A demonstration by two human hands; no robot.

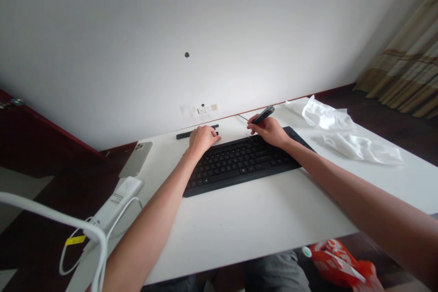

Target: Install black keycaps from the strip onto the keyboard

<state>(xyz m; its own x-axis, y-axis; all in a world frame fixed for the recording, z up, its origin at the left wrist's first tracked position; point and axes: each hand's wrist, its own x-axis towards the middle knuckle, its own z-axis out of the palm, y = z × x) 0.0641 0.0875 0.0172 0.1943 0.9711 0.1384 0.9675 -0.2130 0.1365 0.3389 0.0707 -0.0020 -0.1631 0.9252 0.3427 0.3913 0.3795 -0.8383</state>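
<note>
A black keyboard [236, 159] lies slightly tilted on the white table. My right hand [270, 131] is above its far edge, fingers closed around dark pens [264, 114] that stick up past the thumb. How many pens are bunched there is not clear. Behind the keyboard's far left corner, my left hand [203, 138] is low over the table with its fingers bent and closed. Slim black pieces that look like pens [184, 135] lie beside and behind this hand. Whatever its fingertips pinch is too small and hidden to make out.
A phone [136, 159] lies at the table's left edge, near a white power strip [114, 203] with white cables. Crumpled clear plastic wrappers [325, 114] are at the right. The wall [219, 77] stands behind the table; a red bag [338, 262] is below the front edge.
</note>
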